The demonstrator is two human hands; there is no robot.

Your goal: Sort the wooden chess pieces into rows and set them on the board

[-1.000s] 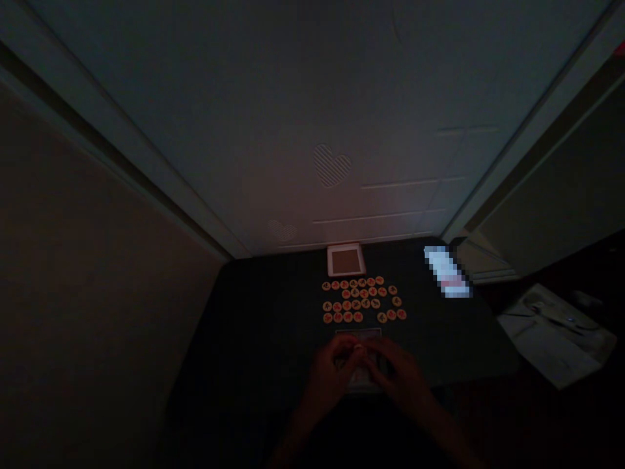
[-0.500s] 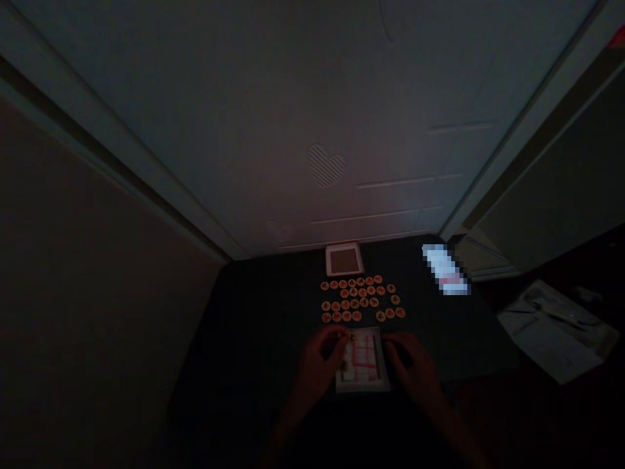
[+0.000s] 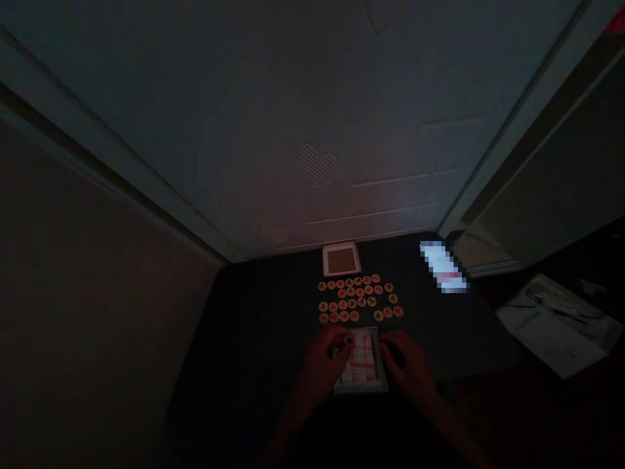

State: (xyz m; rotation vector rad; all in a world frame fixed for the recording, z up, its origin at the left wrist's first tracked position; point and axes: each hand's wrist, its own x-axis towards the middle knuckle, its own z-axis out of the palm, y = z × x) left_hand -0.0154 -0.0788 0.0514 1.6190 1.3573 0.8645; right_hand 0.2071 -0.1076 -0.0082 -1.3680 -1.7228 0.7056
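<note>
A shallow pale box (image 3: 361, 388) lies near the front of the dark table, with a white sheet marked in red lines (image 3: 364, 358) inside it. My left hand (image 3: 325, 358) reaches over the box's left side, thumb and forefinger pinched on a small round xiangqi piece (image 3: 348, 339). My right hand (image 3: 406, 355) grips the box's right edge, fingers bent against it. Beyond the box, round wooden xiangqi pieces (image 3: 352, 303) with red or dark characters lie in rows, with gaps in some rows. The light is dim.
Behind the rows sits a pale-rimmed lid or tray (image 3: 342, 259) with a brown middle. A bright, pixelated oblong (image 3: 444, 267) is at the table's (image 3: 263, 306) right back. A panel with embossed hearts (image 3: 318, 165) rises behind. Off to the right stands a white box (image 3: 556, 326).
My left fingers have shifted slightly and cover more of the small piece, whose dark mark showed before. The view has tilted a little; the rows of pieces look the same.
</note>
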